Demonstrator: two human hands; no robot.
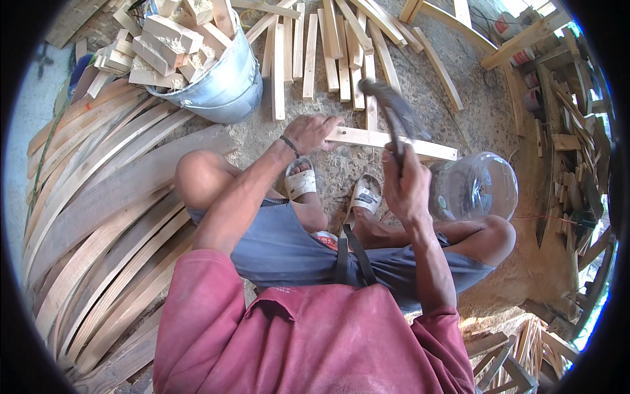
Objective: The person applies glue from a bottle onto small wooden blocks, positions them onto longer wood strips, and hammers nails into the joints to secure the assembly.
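My left hand (314, 133) is closed around the left end of a pale wooden strip (426, 149), which lies crosswise in front of my feet. A small dark spot, a nail or a hole, shows on the strip beside my fingers, and another sits near its right end. My right hand (408, 184) grips a hammer (388, 105) by its handle. Blurred by motion, the hammer's dark head is raised above the strip. Beneath the strip's middle, one end of another wooden piece (371, 117) can be seen; whether the two are joined I cannot tell.
Many wooden strips (309, 59) lie on the floor ahead. A metal bucket (239, 88) full of wood blocks stands at the far left, above stacked curved boards (98, 217). Near my right knee sits a clear plastic container (482, 187). Scrap wood (577, 171) piles along the right.
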